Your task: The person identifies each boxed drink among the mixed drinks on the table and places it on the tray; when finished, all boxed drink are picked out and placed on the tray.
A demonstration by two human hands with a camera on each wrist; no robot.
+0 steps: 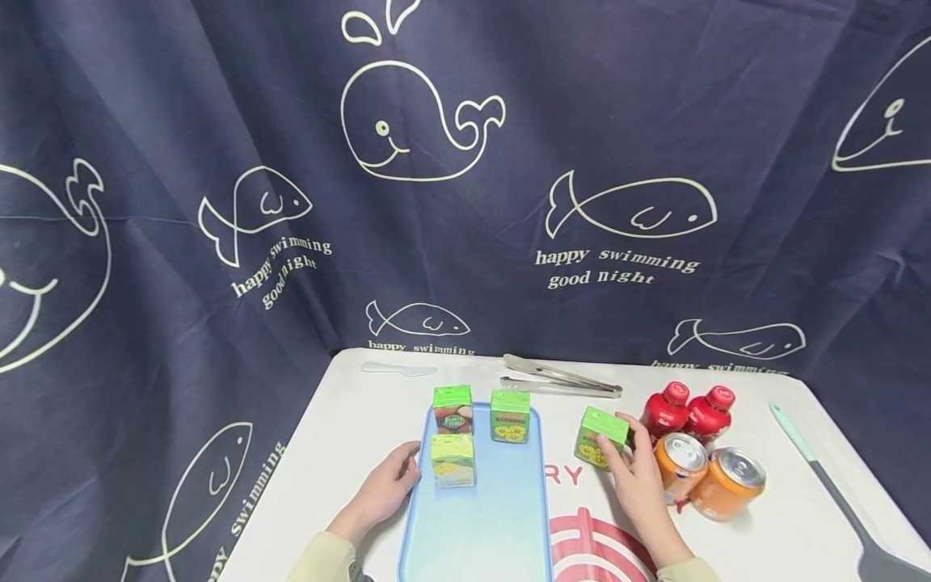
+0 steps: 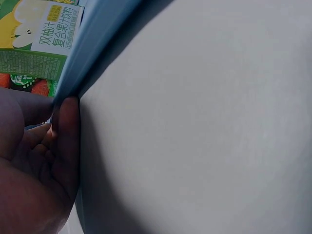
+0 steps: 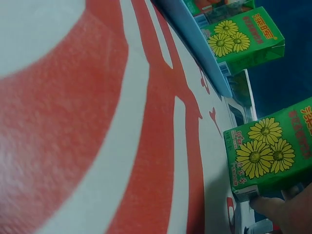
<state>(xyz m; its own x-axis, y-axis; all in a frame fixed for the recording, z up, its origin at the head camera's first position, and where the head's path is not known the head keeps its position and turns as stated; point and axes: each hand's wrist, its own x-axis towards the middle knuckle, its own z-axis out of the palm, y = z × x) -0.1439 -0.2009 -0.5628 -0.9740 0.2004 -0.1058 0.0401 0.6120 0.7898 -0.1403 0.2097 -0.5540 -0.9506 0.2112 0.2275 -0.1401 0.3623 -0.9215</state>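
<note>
My right hand [image 1: 640, 477] grips a green drink carton [image 1: 601, 437] with yellow flowers on its front, to the right of the blue tray [image 1: 483, 533]. In the right wrist view this carton [image 3: 265, 151] tilts, with a fingertip at its lower corner. At the tray's left edge, my left hand [image 1: 385, 487] pinches the rim, thumb and fingers on either side of it in the left wrist view. Toward the tray's far end stand a matching flower carton [image 1: 510, 417], a carton with red fruit [image 1: 452, 410] and a yellow-green carton [image 1: 453, 461].
Right of my right hand stand two red bottles [image 1: 666, 410] and two orange cans [image 1: 729, 482], close together. Metal tongs [image 1: 560, 378] and a pale knife [image 1: 398, 369] lie along the back of the white table [image 1: 313, 453]. A dark spatula [image 1: 829, 485] lies at the right edge.
</note>
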